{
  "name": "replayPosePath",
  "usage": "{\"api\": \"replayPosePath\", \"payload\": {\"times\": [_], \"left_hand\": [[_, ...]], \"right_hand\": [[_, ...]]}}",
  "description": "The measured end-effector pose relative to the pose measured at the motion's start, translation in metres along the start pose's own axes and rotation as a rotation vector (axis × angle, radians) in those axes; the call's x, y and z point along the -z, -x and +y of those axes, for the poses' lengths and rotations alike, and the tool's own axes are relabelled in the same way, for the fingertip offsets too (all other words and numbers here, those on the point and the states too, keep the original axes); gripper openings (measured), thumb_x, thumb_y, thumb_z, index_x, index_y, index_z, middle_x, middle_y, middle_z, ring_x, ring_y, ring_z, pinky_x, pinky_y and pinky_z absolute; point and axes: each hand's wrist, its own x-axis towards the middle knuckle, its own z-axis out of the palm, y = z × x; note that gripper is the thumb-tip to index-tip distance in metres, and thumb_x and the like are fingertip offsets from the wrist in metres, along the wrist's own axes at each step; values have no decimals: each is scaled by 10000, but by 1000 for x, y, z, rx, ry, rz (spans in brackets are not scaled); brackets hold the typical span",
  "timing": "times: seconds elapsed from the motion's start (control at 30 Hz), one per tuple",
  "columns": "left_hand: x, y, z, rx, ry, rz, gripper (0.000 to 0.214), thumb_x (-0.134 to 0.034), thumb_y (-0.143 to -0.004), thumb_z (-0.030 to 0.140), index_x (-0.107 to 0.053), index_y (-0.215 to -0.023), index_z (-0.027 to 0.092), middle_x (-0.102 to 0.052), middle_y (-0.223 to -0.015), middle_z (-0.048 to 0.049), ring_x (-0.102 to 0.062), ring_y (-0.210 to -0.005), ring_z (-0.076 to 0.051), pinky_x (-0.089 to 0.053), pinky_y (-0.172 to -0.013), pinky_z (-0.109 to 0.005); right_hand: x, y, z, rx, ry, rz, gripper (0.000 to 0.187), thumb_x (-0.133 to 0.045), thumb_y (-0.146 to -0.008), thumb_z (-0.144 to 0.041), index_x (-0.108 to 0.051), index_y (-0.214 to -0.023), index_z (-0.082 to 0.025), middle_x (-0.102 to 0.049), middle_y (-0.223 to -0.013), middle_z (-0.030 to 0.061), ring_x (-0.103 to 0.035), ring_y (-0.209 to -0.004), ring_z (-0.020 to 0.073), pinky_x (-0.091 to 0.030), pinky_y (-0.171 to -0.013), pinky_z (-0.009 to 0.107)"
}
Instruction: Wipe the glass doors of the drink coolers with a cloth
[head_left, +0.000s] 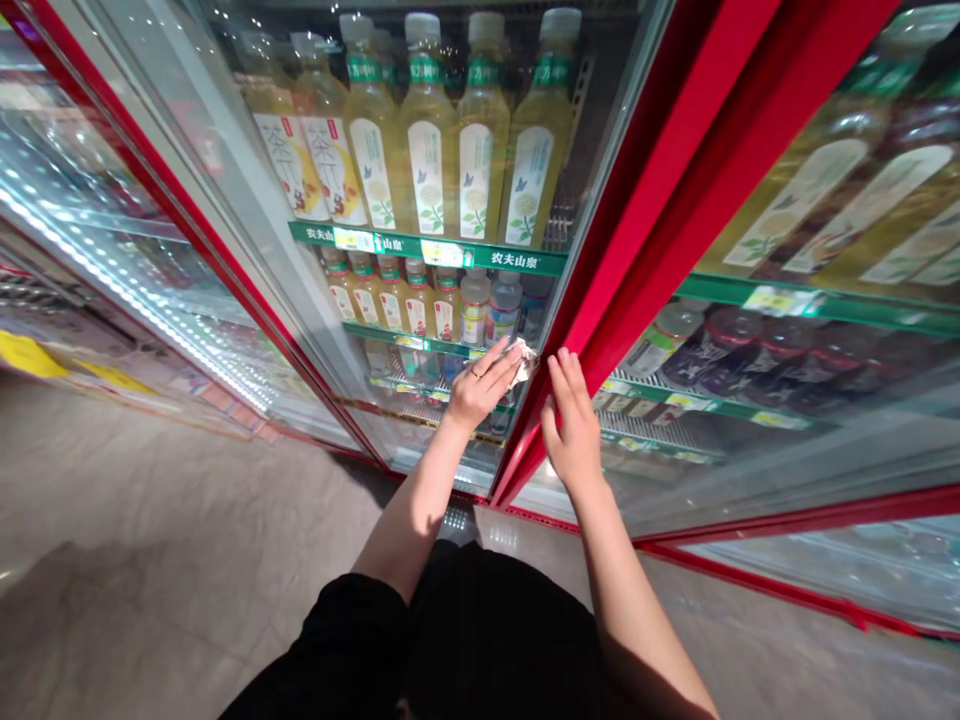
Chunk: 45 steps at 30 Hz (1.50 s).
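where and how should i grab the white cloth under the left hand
The white cloth is probably best pinched by its crumpled edge, coming from the right, on the side of the red frame. That edge pokes out past the left hand, whose fingers lie flat over the rest.

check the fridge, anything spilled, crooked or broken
Nothing stands out as spilled or broken. The upper bottles line up in a row; their slant seems to come from the tilted camera view. The white cloth lies under the left hand, so it hardly looks misplaced. Lower rows are too small to judge.
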Motion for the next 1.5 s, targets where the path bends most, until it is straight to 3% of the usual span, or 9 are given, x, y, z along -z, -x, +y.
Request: {"api": "replayPosePath", "payload": {"times": [0.23, 0.4, 0.57, 0.67, 0.77, 0.97, 1.2, 1.4, 1.5], "left_hand": [[-20, -9, 15, 121, 118, 67, 365, -587, -1096, 120, -668, -1436, 223, -781, -1403, -42, -718, -1347, -162, -560, -1233, -308], [-4, -9, 7, 16, -16, 127, 360, -705, -1021, 88, -720, -1366, 191, -843, -1258, -53, -800, -1203, -179, -641, -1112, -296], [-10, -21, 14, 189, -68, 204, 318, -674, -1046, 117, -755, -1332, 229, -851, -1226, -59, -812, -1158, -188, -671, -1035, -310], [-17, -21, 21, 139, -36, 183, 262, -640, -1073, 151, -782, -1277, 235, -850, -1222, -42, -808, -1158, -172, -659, -1055, -299], [-10, -13, 18, 91, -45, 117, 236, -640, -1078, 173, -800, -1234, 251, -851, -1204, -22, -807, -1142, -158, -660, -1034, -278], [-1, -17, 9, 386, -102, 195, 225, -601, -1102, 208, -818, -1160, 226, -848, -1145, -72, -794, -1086, -172, -666, -998, -346], [0, -2, -2, 252, -13, 52, 206, -631, -1091, 242, -834, -1121, 264, -856, -1115, -36, -796, -1103, -161, -668, -983, -314], [10, -4, -22, 450, 13, 115, 250, -580, -1105, 201, -821, -1169, 218, -834, -1220, -94, -769, -1169, -200, -631, -1071, -400], [13, -7, -30, 320, -9, 86, 232, -618, -1089, 196, -815, -1199, 251, -838, -1226, -59, -774, -1179, -183, -635, -1071, -360]], "right_hand": [[-1, 1, 5, 2, 36, -53, 852, -400, -1049, -89, -53, -1769, -381, -210, -1847, -15, -227, -1694, 253, -321, -1372, 555], [0, 0, 6, 19, 21, -47, 833, -393, -1057, -87, -78, -1769, -382, -232, -1843, -14, -241, -1693, 245, -339, -1365, 561], [-2, 0, 6, 25, 7, -25, 832, -384, -1059, -92, -72, -1767, -396, -209, -1848, -33, -237, -1695, 241, -326, -1368, 568], [-3, 0, 6, 33, 3, -16, 816, -376, -1068, -105, -74, -1766, -401, -208, -1849, -28, -245, -1693, 246, -321, -1369, 571], [-3, 1, 6, 30, -2, -17, 798, -372, -1081, -121, -77, -1766, -405, -221, -1847, -23, -242, -1694, 240, -325, -1368, 567], [-7, 4, 8, 3, 107, -66, 820, -379, -1084, -152, 15, -1769, -372, -177, -1858, 38, -194, -1706, 287, -295, -1356, 646], [-26, 9, 7, -27, 260, -24, 858, -444, -1097, -230, 86, -1767, -315, -106, -1866, 62, -25, -1723, 328, -271, -1352, 679], [-56, 10, -5, -57, 336, -41, 941, -510, -1098, -296, 170, -1747, -263, -50, -1860, 138, -136, -1713, 365, -281, -1354, 657], [-70, 7, -10, -51, 339, -31, 941, -507, -1094, -284, 168, -1748, -252, -66, -1859, 144, -102, -1721, 342, -294, -1348, 648]]}}
